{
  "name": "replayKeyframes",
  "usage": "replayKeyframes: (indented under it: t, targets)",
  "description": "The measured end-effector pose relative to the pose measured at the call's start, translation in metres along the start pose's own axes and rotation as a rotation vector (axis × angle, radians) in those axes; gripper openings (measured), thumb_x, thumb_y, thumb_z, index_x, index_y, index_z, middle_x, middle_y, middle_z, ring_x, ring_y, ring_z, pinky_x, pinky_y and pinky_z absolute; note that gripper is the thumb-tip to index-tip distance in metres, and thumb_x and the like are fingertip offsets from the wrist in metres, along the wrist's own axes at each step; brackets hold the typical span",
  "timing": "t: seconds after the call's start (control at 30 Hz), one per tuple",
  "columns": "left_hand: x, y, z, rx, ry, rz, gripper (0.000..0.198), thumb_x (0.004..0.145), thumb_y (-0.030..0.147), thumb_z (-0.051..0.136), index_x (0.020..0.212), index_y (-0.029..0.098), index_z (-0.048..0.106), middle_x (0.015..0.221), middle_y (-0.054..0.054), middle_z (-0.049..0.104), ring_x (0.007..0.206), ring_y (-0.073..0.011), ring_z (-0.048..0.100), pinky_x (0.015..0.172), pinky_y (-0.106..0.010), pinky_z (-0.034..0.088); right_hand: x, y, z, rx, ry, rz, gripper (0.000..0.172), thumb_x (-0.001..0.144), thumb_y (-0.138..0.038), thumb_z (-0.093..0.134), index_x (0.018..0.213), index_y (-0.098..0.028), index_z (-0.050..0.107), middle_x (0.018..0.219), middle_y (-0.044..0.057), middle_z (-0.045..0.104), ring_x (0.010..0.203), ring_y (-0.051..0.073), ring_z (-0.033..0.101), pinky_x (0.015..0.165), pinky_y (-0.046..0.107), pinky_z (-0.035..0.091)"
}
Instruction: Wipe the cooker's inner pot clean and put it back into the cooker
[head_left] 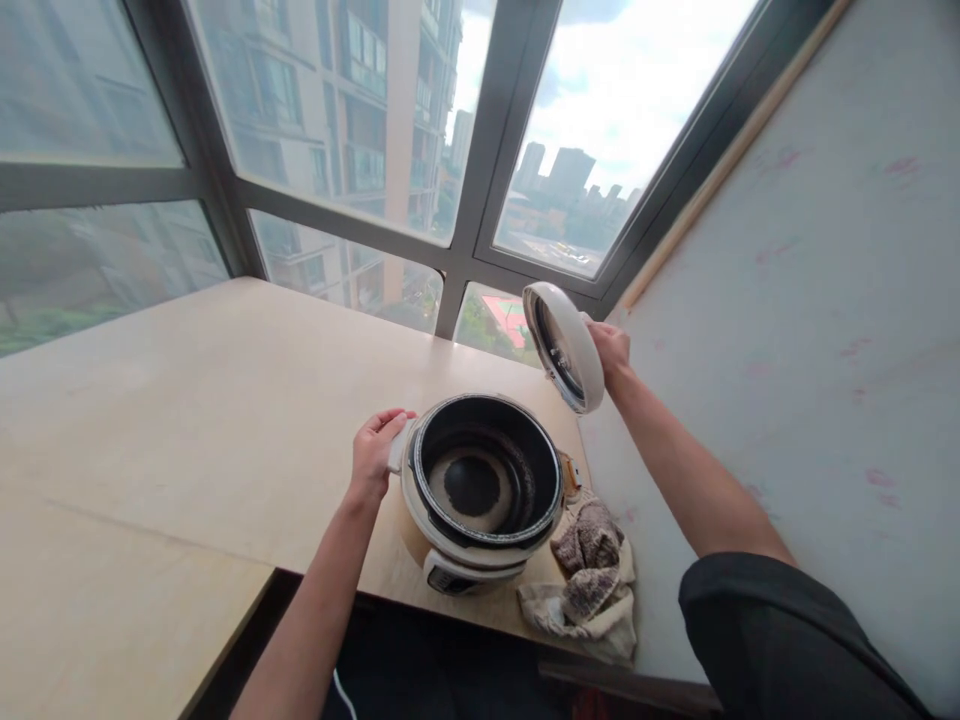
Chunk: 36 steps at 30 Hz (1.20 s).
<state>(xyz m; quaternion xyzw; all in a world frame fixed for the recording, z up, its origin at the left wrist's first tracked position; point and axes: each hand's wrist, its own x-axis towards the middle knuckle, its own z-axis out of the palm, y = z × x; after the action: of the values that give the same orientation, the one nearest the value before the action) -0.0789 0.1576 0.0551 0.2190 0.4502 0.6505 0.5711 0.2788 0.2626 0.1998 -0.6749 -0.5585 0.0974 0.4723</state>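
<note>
The pot (480, 495) stands open on the table (187, 420), its left handle (398, 450) pinched in the left hand (373, 450). The right hand (611, 345), fingers curled, grips the lid (576, 350) from its outer side, above and right of the pot, apart from it, tilted steeply, underside facing left.

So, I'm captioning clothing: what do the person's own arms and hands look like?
The left hand and right hand are ungloved, with no watch or bracelet showing. A loose black sleeve ends near the elbow of the right arm; no sleeve shows on the left arm.
</note>
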Motion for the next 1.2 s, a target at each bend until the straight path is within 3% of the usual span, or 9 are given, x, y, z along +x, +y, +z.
replayKeyframes:
  t: [0.23,0.43,0.63,0.87,1.2]
  targets:
    - [0.002,0.005,0.001,0.06,0.029,-0.018,0.041,0.05,0.03,0.088,0.081,0.013,0.069,0.083,-0.009,0.077,0.07,-0.0172,0.069,0.065,-0.028,0.053,0.007,0.039,0.056,-0.431,-0.043,0.053,0.03,0.083,-0.045,0.067,0.087,-0.016,0.073,0.094,0.012,0.075,0.09,0.024,0.065,0.077,0.028,0.044]
    - [0.001,0.006,0.001,0.084,0.069,-0.047,0.042,0.048,0.032,0.089,0.081,0.013,0.071,0.084,-0.01,0.078,0.066,-0.0164,0.067,0.06,-0.026,0.052,-0.003,0.078,0.089,-0.615,-0.139,0.12,0.033,0.09,-0.038,0.063,0.107,-0.011,0.073,0.107,0.019,0.074,0.099,0.026,0.067,0.081,0.029,0.044]
    - [0.003,0.008,0.002,0.121,0.081,-0.056,0.042,0.049,0.033,0.089,0.082,0.014,0.071,0.084,-0.01,0.078,0.068,-0.0174,0.067,0.06,-0.026,0.052,-0.022,0.114,0.096,-0.675,-0.216,0.101,0.041,0.096,-0.044,0.056,0.115,-0.01,0.069,0.104,0.017,0.073,0.095,0.023,0.066,0.076,0.029,0.043]
    - [0.002,0.009,0.004,0.118,0.121,-0.08,0.039,0.048,0.031,0.088,0.08,0.016,0.07,0.082,-0.009,0.077,0.065,-0.0178,0.067,0.058,-0.027,0.052,-0.036,0.155,0.105,-0.731,-0.271,0.108,0.034,0.097,-0.037,0.058,0.117,-0.012,0.067,0.11,0.016,0.072,0.102,0.024,0.066,0.084,0.029,0.044]
    - [0.001,0.007,0.005,0.118,0.131,-0.059,0.041,0.048,0.031,0.089,0.081,0.014,0.07,0.083,-0.009,0.077,0.068,-0.0181,0.067,0.062,-0.028,0.053,-0.05,0.178,0.108,-0.691,-0.306,0.036,0.039,0.098,-0.037,0.055,0.127,-0.014,0.066,0.119,0.016,0.071,0.111,0.024,0.064,0.093,0.029,0.04]
